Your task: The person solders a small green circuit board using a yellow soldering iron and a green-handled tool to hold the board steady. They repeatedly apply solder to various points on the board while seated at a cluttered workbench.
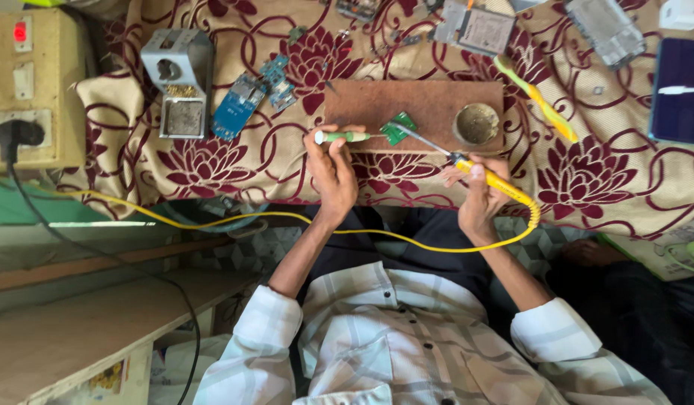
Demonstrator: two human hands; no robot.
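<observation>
Solder work shows in the head view: a small green circuit board (398,127) lies on a brown wooden block (414,105), just beyond both hands and between them. The left hand (333,169) has its fingers curled tight around a green-handled tool (343,136), whose thin shaft points right to the board's edge. The right hand (478,196) is closed on the yellow handle of a soldering iron (482,174); its metal tip slants up-left onto the board. Both forearms reach forward from rolled pale checked sleeves, wrists resting near the table edge. A yellow cord (287,217) loops from the iron across the lap. A round, shallow tin (476,124) sits on the block just right of the board. The block rests on a cream cloth (602,180) with maroon flowers.
</observation>
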